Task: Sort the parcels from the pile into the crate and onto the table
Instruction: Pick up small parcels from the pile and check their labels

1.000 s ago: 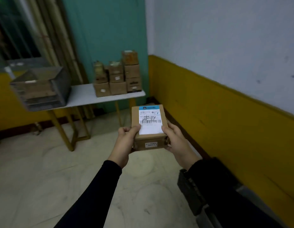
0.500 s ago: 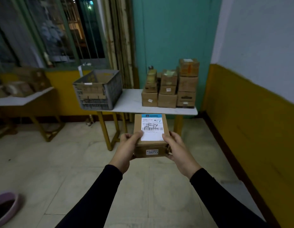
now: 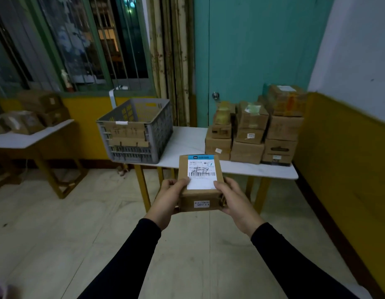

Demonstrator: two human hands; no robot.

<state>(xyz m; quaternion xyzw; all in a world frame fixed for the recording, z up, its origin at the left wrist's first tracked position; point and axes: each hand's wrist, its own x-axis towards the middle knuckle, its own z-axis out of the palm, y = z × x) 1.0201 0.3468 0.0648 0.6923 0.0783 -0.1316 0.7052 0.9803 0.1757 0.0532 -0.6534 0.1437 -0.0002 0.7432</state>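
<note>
- One parcel (image 3: 200, 182) is in transit, held up in front of the chest between both hands, label side up; the white shipping label with its barcode faces the camera.
- The left hand (image 3: 168, 197) grips the parcel's left edge, thumb laid over the top by the label, fingers (image 3: 176, 211) curled underneath; the right hand (image 3: 232, 198) mirrors it on the right edge, thumb on top, fingers wrapped round the side; both have a firm hold and nothing else in them.
- Ahead stands the counter (image 3: 241, 168), white-topped on yellow legs; the parcel hangs in the air short of its front edge, not touching it.
- On the counter's left end sits the grey crate (image 3: 135, 134); cardboard shows through its slatted wall, so by my read some parcels are already inside, though how many I cannot tell.
- On the counter's right end, the stacked parcels (image 3: 256, 132) stand in three columns, tight against one another; that half of the sort looks well under way.
- The source pile is not in view, so what remains I cannot count.
- A second table (image 3: 29, 137) at far left carries more boxes, blurred; their part in this job is unclear.
- Still to do for this parcel, as I judge it: read the label, choose crate or counter, set it down.
</note>
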